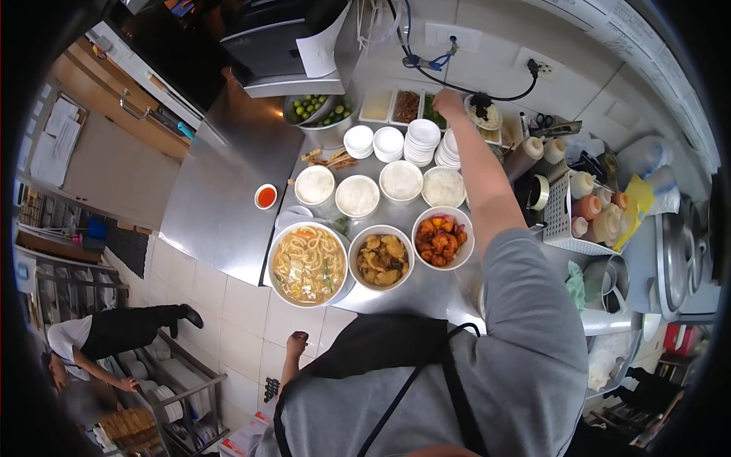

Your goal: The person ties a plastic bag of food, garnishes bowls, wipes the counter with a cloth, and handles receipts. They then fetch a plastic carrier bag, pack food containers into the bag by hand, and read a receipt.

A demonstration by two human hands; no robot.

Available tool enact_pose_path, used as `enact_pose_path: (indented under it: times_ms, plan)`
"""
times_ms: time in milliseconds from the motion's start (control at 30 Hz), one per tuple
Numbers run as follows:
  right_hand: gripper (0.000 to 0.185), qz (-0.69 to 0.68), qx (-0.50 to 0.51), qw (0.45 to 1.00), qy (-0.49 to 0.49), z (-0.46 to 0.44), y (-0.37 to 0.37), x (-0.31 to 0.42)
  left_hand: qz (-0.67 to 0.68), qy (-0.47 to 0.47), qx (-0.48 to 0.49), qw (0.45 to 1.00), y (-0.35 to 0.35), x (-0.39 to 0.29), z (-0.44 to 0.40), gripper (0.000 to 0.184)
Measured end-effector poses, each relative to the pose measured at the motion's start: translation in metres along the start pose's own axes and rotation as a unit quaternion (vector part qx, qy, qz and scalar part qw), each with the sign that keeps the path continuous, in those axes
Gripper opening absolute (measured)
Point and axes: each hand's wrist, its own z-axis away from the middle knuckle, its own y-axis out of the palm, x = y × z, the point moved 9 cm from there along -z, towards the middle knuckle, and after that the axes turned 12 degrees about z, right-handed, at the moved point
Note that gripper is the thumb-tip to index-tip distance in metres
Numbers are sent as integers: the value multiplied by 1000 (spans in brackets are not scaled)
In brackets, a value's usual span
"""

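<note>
A gray shirt (529, 297) is filling the foreground. The right hand (449, 103) is hovering at the greens (432, 119) just beside it, opening and hold hidden; the left hand (297, 343) is hanging curled, contents unclear. Greens-picking is apparently occurring, calling for a light pinch.

A glossy, pale-tiled wall (495, 62) rises behind the grey stainless-steel counter (205, 206). Square off-white floor tiles (204, 283) lie below, reaching a grey metal rack (192, 390).

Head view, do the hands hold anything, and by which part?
Can't be told: the right hand is at the greens, the left hand hangs; both grips are unclear.
</note>
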Motion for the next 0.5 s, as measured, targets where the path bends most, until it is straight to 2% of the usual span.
enact_pose_path:
  times_ms: [33,67,100,133,167,200,233,300,333,367,400,433,467,500]
  plan:
    - [16,-61,18,997,35,0,0,-8,-7,-2,-1,1000,3,2,3,20]
    - [16,-61,21,997,31,6,-2,-8,-5,-7,-1,1000,4,6,8,20]
    - [15,-261,41,954,143,17,0,-25,-36,5,15,999,9,7,13,20]
    - [14,-445,59,859,248,29,12,-37,-66,18,32,997,14,9,17,21]
    - [14,-554,62,781,283,36,15,-37,-103,25,34,994,15,12,20,23]
    - [19,-626,42,722,291,39,21,-40,-140,30,36,989,15,22,22,25]
    - [22,-723,30,636,269,34,33,-40,-166,32,26,985,14,27,25,27]
    - [27,-753,34,606,255,51,-10,-13,-216,50,20,975,13,45,17,30]
    - [24,-776,48,584,234,53,-25,2,-199,108,29,974,12,54,9,30]
    - [25,-776,81,598,182,61,-55,29,-162,112,41,979,11,65,0,31]
    - [28,-761,113,621,154,71,-84,59,-211,96,70,970,16,70,-12,30]
    - [28,-770,145,613,101,79,-97,93,-109,-14,55,992,11,76,-11,29]
    - [29,-777,172,603,49,88,-111,126,-98,7,26,995,8,64,-8,29]
    - [26,-718,207,665,16,107,-133,164,-92,1,22,996,8,54,-9,28]
